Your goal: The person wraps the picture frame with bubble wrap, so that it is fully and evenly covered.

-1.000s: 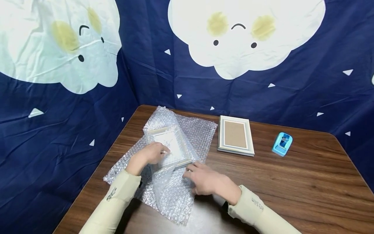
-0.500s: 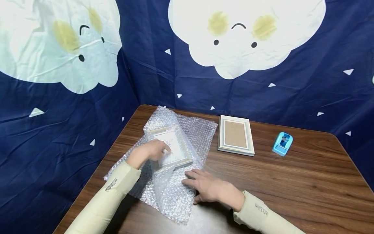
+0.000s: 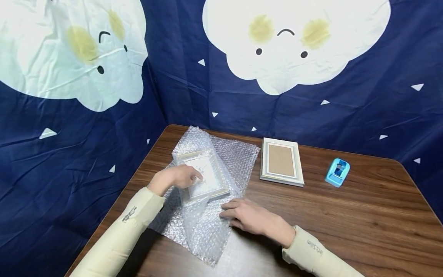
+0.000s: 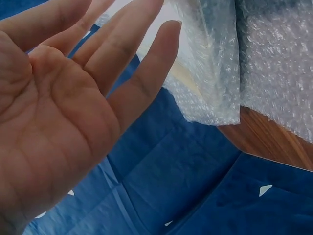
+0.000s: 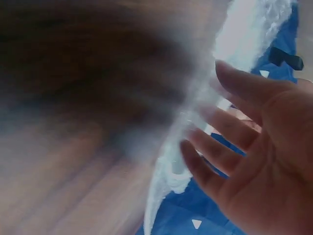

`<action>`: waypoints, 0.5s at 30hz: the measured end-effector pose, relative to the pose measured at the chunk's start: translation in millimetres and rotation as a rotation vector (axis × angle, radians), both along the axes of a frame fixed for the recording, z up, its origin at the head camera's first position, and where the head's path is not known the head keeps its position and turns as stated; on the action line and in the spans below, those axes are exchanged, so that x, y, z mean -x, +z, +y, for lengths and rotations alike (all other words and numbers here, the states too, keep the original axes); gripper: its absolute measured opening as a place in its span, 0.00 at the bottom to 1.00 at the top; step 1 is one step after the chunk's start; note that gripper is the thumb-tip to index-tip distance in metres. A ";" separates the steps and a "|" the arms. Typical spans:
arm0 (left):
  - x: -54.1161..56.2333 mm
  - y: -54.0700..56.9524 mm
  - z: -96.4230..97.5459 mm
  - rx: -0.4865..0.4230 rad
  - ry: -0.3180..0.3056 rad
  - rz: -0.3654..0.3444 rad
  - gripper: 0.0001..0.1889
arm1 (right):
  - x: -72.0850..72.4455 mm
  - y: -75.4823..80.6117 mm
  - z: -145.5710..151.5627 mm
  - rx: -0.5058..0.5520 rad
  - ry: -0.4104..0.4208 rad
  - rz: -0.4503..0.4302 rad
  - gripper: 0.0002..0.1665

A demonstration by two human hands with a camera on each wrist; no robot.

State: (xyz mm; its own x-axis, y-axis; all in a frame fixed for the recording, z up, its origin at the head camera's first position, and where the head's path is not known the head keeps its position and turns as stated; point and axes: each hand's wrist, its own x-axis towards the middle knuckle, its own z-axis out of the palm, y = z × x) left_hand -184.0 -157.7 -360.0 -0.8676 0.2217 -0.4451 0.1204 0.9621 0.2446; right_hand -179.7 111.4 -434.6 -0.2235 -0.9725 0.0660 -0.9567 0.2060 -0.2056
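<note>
A pale picture frame [image 3: 211, 173] lies on a sheet of bubble wrap [image 3: 237, 159], and a flap of the wrap covers part of it. My left hand [image 3: 174, 178] rests on the frame's left part, its fingers extended over the white middle. The left wrist view shows that hand [image 4: 73, 103] with loosely straight fingers beside the wrap [image 4: 274, 63]. At the wrap's right edge, below the frame's near corner, my right hand [image 3: 247, 216] touches the sheet with relaxed fingers. In the right wrist view this hand [image 5: 264, 156] holds nothing visible.
A second picture frame [image 3: 281, 159] with a brown centre lies flat at the back of the wooden table [image 3: 363, 207]. Right of it sits a blue tape dispenser [image 3: 337, 172]. A blue cloth [image 3: 235, 102] with cloud prints hangs behind and at the left.
My right hand has drawn slightly away from the frame's near corner, down and to the right; its fingers spread, then came closer together. My left hand has stayed on the frame.
</note>
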 end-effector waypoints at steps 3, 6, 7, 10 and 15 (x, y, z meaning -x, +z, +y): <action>0.6 -0.2 0.0 0.022 -0.020 0.007 0.21 | 2.6 -3.4 -0.8 0.091 0.019 0.045 0.16; 0.5 0.2 0.3 0.030 -0.027 0.007 0.21 | 6.7 -2.9 -2.4 0.193 0.020 0.041 0.12; 0.4 0.4 0.5 0.032 -0.032 0.008 0.21 | 8.2 -2.2 -3.2 0.221 0.016 0.028 0.11; 0.6 1.1 -0.3 0.024 -0.036 -0.003 0.21 | 13.2 0.7 -5.6 0.274 -0.019 -0.027 0.10; 0.8 2.3 -6.3 -0.028 -0.031 -0.042 0.16 | 22.2 4.8 -14.1 0.325 -0.087 -0.094 0.11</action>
State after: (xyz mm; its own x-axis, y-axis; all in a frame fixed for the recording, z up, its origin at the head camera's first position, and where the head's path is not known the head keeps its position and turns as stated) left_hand -184.7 -164.0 -357.7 -0.8407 0.2610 -0.4744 0.1391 0.9509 0.2766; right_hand -201.9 97.2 -429.8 -0.3246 -0.8812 0.3438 -0.9121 0.1952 -0.3606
